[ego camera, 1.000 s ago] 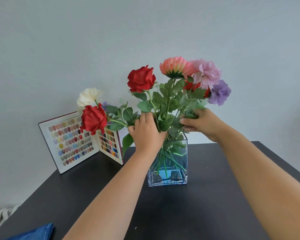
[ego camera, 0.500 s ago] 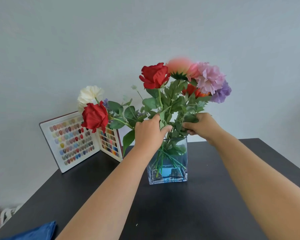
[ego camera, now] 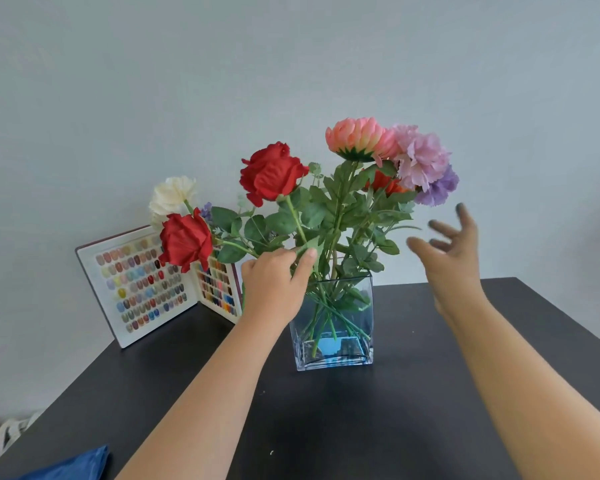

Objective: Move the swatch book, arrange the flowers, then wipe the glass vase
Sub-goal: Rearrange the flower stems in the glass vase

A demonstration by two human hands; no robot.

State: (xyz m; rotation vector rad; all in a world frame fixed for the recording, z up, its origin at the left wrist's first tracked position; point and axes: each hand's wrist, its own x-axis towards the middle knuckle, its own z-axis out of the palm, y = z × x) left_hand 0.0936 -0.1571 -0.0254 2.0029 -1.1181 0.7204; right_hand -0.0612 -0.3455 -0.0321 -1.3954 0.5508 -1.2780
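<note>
A square glass vase (ego camera: pixel 333 355) stands on the black table (ego camera: pixel 378 427) and holds a bunch of flowers (ego camera: pixel 343 209): red roses, a peach bloom, pink and purple blooms, a white one. My left hand (ego camera: pixel 278 282) pinches the stem of the tall red rose (ego camera: pixel 272 174) just above the vase's rim. My right hand (ego camera: pixel 451 247) hovers blurred to the right of the bunch with its fingers spread, touching nothing. The swatch book (ego camera: pixel 146 285) stands open against the wall behind and left of the vase, partly hidden by the low red rose (ego camera: pixel 186 240).
A blue cloth (ego camera: pixel 70 465) lies at the table's near left corner. Off the table's left edge, something pale and corded (ego camera: pixel 4 431) sits on the floor. A plain grey wall closes the back.
My right hand has let go of the stems and swung out to the right, fingers spread. The tall red rose has leaned back to the left in my left hand.
</note>
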